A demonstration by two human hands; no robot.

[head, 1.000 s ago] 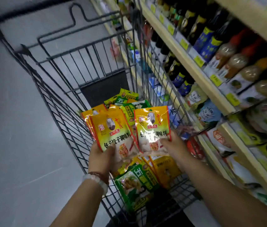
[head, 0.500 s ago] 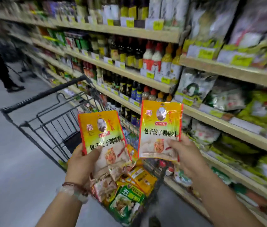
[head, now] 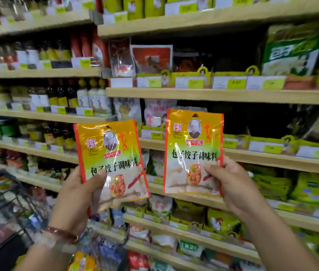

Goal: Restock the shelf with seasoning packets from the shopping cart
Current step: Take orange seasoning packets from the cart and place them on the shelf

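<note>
I hold two identical yellow-orange seasoning packets upright in front of the shelves. My left hand grips the left packet by its lower left edge, thumb across its front. My right hand pinches the right packet at its lower right corner. The right packet sits higher, before a dark gap on the wooden shelf. The wire shopping cart is at lower left, with more packets just visible at the bottom edge.
Wooden shelves fill the view. Bottles of sauce stand on the left rows. Bagged seasonings in green and yellow lie on the right rows. A large green bag stands on the upper right shelf.
Both hands have lifted the two packets out of the cart and raised them up to shelf height. My view has swung from the cart to face the shelves.
</note>
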